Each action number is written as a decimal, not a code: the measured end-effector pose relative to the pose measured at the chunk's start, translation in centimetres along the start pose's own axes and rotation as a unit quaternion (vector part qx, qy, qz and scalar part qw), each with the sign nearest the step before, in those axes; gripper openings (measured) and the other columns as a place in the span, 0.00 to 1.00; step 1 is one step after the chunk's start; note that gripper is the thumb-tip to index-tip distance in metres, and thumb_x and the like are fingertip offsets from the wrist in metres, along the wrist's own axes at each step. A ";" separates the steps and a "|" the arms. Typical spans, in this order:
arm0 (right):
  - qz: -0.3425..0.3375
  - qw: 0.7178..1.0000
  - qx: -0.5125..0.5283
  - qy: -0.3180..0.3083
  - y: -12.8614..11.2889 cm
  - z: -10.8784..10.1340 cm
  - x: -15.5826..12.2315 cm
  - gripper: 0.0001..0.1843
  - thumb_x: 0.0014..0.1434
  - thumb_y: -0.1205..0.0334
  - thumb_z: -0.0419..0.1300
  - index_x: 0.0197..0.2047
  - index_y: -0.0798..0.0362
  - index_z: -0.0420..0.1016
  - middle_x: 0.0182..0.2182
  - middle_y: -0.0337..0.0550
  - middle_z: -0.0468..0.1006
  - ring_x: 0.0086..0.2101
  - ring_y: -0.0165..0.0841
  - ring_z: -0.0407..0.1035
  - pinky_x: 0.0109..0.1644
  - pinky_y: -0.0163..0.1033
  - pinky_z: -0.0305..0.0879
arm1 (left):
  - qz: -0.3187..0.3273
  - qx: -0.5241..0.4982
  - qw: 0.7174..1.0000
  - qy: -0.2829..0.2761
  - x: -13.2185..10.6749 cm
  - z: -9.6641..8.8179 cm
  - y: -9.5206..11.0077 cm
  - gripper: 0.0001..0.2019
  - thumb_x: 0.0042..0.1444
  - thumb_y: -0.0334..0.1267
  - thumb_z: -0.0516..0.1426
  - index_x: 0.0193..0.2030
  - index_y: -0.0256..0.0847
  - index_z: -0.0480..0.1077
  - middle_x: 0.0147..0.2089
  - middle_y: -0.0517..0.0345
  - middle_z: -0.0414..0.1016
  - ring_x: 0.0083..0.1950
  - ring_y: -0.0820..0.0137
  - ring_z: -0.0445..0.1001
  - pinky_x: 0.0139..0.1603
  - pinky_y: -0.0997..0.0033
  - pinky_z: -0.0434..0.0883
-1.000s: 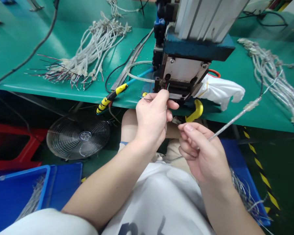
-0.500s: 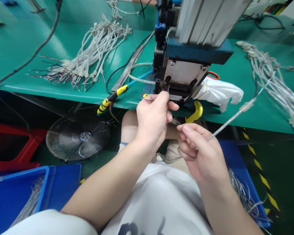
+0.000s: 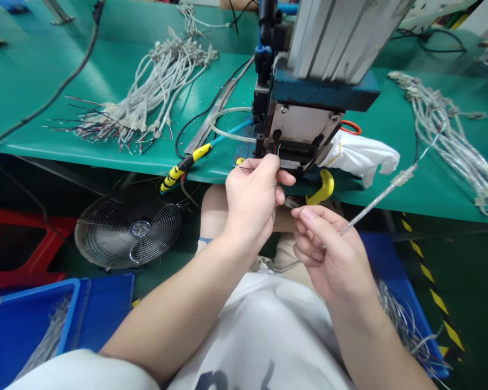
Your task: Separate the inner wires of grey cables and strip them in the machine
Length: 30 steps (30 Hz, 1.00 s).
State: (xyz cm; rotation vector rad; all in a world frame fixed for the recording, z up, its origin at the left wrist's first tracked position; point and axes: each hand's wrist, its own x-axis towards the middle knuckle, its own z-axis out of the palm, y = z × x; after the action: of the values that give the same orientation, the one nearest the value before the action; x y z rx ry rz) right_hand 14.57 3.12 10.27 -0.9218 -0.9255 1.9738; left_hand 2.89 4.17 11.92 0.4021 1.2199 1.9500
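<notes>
At the front of a pneumatic press (image 3: 305,122), my left hand (image 3: 254,189) is closed in a pinch on thin wires (image 3: 277,149). Their ends, red, white and dark, stick up past the thumb into the gap of the press. One dark wire end also pokes out to the left of the fingers. My right hand (image 3: 329,246), lower and to the right, is closed around a grey braided cable (image 3: 370,208). This cable sticks out to the upper right, with a clear connector (image 3: 404,174) and loose thin wires at its end. Whether both hands hold one cable is hidden.
Bundles of cables lie left (image 3: 150,89) and right (image 3: 451,135) on the green table (image 3: 215,168). A white cloth (image 3: 361,154) and a yellow handle (image 3: 322,187) are by the press. Below are a fan (image 3: 128,230) and blue bins (image 3: 73,314) with cables.
Both hands keep their grips and hardly move. The view has shifted slightly, so the press and the table sit a little further left and lower.
</notes>
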 end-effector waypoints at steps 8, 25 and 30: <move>-0.003 1.000 0.007 -0.003 0.1 0.0 0.0 0.05 0.55 0.64 0.65 0.32 0.56 0.81 0.19 0.32 0.64 0.14 0.17 0.45 0.15 0.25 0.38 | -0.003 -0.003 1.000 0.000 0.1 -0.1 0.1 0.13 0.49 0.30 0.57 0.17 0.39 0.63 0.16 0.63 0.70 0.11 0.82 0.58 0.12 0.81 0.52; -0.010 1.000 0.011 -0.013 -0.1 -0.5 -0.6 0.05 0.55 0.63 0.66 0.32 0.56 0.81 0.18 0.30 0.61 0.15 0.17 0.45 0.15 0.24 0.38 | -0.005 -0.015 1.000 -0.002 -0.2 -0.1 0.0 0.08 0.49 0.30 0.56 0.22 0.39 0.61 0.17 0.65 0.70 0.11 0.83 0.58 0.12 0.83 0.53; -0.007 1.000 0.019 -0.004 0.0 -0.5 -0.6 0.06 0.54 0.62 0.67 0.32 0.56 0.81 0.19 0.31 0.63 0.14 0.16 0.45 0.14 0.24 0.38 | -0.022 -0.011 1.000 -0.014 -1.4 -0.8 0.1 0.09 0.53 0.31 0.57 0.25 0.39 0.61 0.17 0.65 0.71 0.12 0.82 0.59 0.12 0.84 0.54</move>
State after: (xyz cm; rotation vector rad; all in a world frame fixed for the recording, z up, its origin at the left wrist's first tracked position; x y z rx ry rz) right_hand 15.26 2.82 10.21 -0.8845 -0.8937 1.9780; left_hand 3.28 2.57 11.87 0.3875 1.1798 1.9133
